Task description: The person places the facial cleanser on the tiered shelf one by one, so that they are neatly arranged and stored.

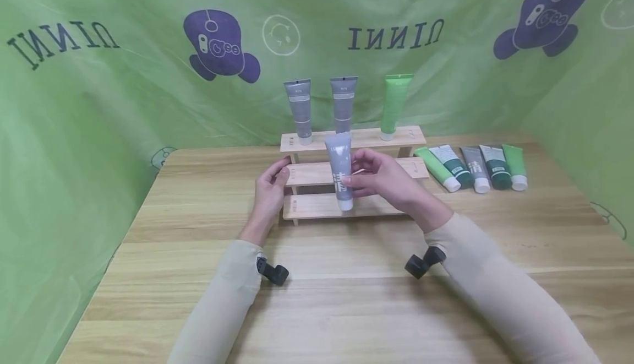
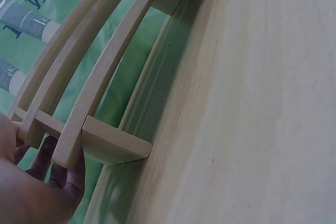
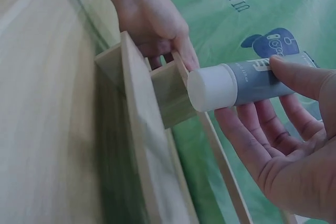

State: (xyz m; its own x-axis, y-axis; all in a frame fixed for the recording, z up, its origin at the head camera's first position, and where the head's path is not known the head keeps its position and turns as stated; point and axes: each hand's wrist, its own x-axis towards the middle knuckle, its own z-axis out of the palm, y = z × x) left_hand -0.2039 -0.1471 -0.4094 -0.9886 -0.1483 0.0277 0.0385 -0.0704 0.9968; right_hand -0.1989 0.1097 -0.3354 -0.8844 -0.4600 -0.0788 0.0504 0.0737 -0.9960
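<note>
A three-tier wooden display rack [image 1: 309,174] stands on the table. At its left end, my left hand [image 1: 269,190] grips the middle tier; the left wrist view shows that hand's fingers [image 2: 74,179] curled behind the wood. My right hand [image 1: 383,179] pinches a grey squeeze tube [image 1: 339,157] between thumb and fingers, in front of the middle tier. The tube is nearly upright, its white cap [image 3: 212,87] downward and apart from the wood. Two grey tubes [image 1: 300,109] and a green tube [image 1: 396,102] stand cap-down on the top tier.
Right of the rack, several tubes lie side by side on the table [image 1: 346,309]: light green [image 1: 515,164], white and dark green [image 1: 452,164], and grey [image 1: 475,167]. A green printed curtain [image 1: 317,0] hangs behind and along the sides. Each wrist carries a small black camera [image 1: 272,271].
</note>
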